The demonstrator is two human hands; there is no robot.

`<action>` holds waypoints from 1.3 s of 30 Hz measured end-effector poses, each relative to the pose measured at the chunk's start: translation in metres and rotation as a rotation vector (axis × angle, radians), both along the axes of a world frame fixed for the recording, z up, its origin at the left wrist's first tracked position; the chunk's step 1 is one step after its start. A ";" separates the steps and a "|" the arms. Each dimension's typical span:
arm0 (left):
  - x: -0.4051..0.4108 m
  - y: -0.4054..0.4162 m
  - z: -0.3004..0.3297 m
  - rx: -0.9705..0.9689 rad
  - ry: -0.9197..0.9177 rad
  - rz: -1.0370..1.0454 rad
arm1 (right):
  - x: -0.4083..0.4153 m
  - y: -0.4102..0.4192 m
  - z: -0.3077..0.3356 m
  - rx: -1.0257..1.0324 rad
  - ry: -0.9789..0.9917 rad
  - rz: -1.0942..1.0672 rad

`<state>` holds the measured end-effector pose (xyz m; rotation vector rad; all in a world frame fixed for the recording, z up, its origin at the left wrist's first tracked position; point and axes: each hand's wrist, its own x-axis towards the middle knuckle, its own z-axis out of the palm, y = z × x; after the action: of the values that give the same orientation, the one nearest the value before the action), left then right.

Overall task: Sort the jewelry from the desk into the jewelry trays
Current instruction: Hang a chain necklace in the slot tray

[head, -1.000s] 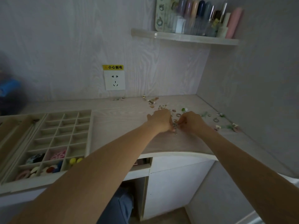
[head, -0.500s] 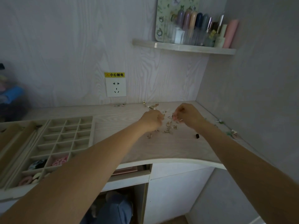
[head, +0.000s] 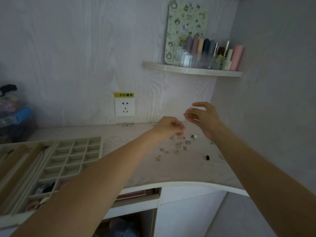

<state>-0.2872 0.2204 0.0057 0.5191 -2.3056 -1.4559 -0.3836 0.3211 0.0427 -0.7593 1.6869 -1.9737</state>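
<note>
Low light + motion blur, so fine detail is poor. Right hand [head: 203,118] is raised off the desk [head: 119,134], thumb + fingertips pinched on something thin and pale that hangs roughly vertical below them; too faint to say if it's a chain or an earring. Left hand [head: 168,128] is lower, at its 7 o'clock, fingers curled down over the loose jewelry [head: 177,146]; can't tell if it's gripping a piece, fingertips are hidden behind the hand. Jewelry is scattered on the desk just below both hands, small rings/hoops, orientations unreadable at this res. A green-white piece [head: 193,136] sits at the pile's 2 o'clock, a small black item [head: 207,157] at its 4 o'clock. Jewelry tray [head: 100,147] is well apart at 9 o'clock, long axis running toward camera, near compartments partly hidden by left forearm; left part cut off by frame edge.
</note>
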 end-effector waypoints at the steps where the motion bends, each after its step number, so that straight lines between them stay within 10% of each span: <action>1: 0.001 0.001 0.003 -0.003 0.019 -0.009 | -0.001 0.001 0.002 -0.030 -0.044 0.020; 17: 0.003 -0.013 0.023 0.029 0.096 0.099 | -0.008 0.013 0.032 -0.128 -0.042 -0.102; 32: 0.169 -0.059 0.055 -0.041 0.080 0.506 | 0.075 -0.036 0.000 0.280 0.214 0.175; 39: 0.237 -0.062 0.048 0.541 0.480 0.407 | 0.157 -0.077 -0.009 0.085 -0.129 0.467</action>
<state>-0.0499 0.1582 0.0536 0.6476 -1.3415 -1.7462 -0.2268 0.2439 0.0335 -0.8804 1.3587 -1.5819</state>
